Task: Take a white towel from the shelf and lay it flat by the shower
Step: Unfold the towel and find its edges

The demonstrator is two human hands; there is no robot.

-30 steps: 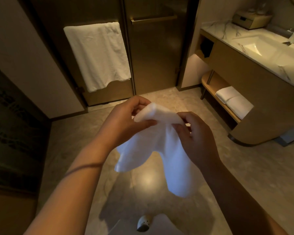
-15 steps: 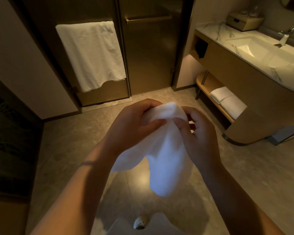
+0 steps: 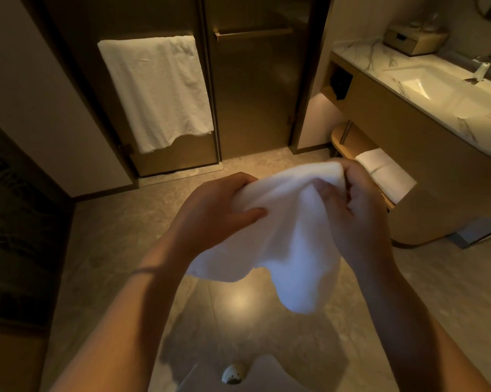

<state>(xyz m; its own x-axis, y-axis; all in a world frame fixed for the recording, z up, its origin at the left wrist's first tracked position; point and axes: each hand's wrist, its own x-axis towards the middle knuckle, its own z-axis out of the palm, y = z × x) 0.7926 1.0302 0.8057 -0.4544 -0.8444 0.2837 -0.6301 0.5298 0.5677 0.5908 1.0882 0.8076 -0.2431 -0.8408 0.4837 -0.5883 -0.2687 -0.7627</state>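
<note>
Gripping white towel [image 3: 289, 230] with left hand [image 3: 213, 213] and right hand [image 3: 354, 219], both closed on bunched upper edge; hanging loose above floor [image 3: 125, 236].

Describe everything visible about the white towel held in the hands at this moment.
The white towel is soft, thick terry-like cloth, plain and unmarked. It is held in the air above the tiled floor, bunched and only partly unfolded, not yet laid flat. The left hand pinches its upper left edge with the thumb on top; the right hand grips the upper right corner. Between them the top edge forms a ridge, and two loose lobes hang down, the right one lower. Only the hands touch it.
</note>
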